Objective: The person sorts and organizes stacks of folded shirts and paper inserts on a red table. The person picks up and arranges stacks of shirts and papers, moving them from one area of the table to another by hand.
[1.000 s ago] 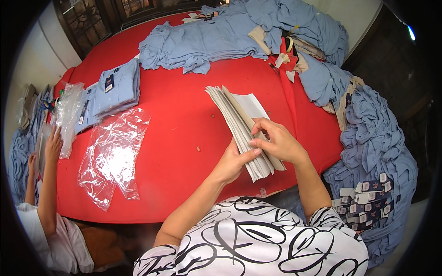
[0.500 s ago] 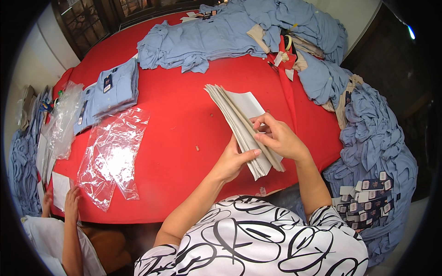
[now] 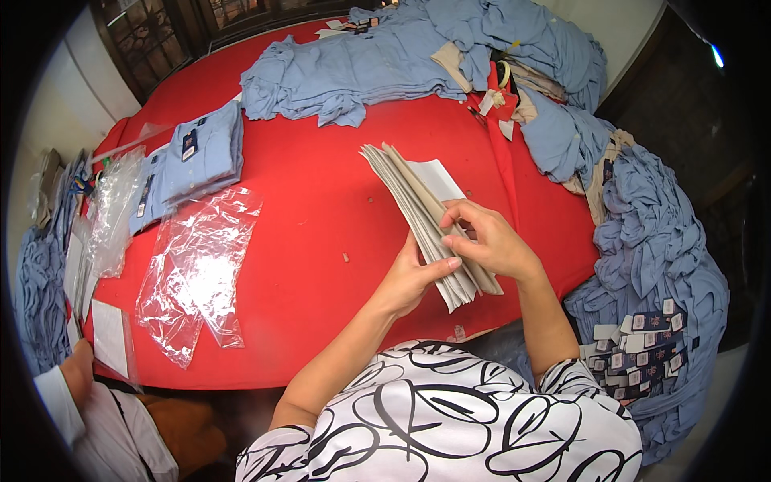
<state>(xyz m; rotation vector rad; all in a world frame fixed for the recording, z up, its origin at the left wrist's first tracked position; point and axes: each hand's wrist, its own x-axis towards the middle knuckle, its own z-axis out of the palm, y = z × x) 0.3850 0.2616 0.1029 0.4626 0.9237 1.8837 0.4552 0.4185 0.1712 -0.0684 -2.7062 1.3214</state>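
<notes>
A thick bundle of white and grey-brown card sheets [image 3: 418, 217] is held upright and tilted over the table, its edges slightly fanned. My left hand [image 3: 415, 277] grips the bundle from the left, thumb across the near end. On the other side, my right hand [image 3: 491, 243] has its thumb and fingers closed on one of the brownish sheets. A white sheet [image 3: 436, 181] juts out behind the bundle to the right. My left fingers are partly hidden behind the sheets.
Folded blue shirts [image 3: 201, 157] with dark tags and clear plastic bags [image 3: 197, 281] lie on the red table [image 3: 321, 337]. Heaped blue shirts [image 3: 345, 76] line the back and right; dark tags [image 3: 642, 349] lie on one pile. A co-worker's arm [image 3: 76, 373] is at lower left beside a white sheet [image 3: 111, 333].
The brownish sheets in my hands have spread a little wider apart. At the lower left, the co-worker's hands have drawn back from the white sheet. A clear bag there has shifted.
</notes>
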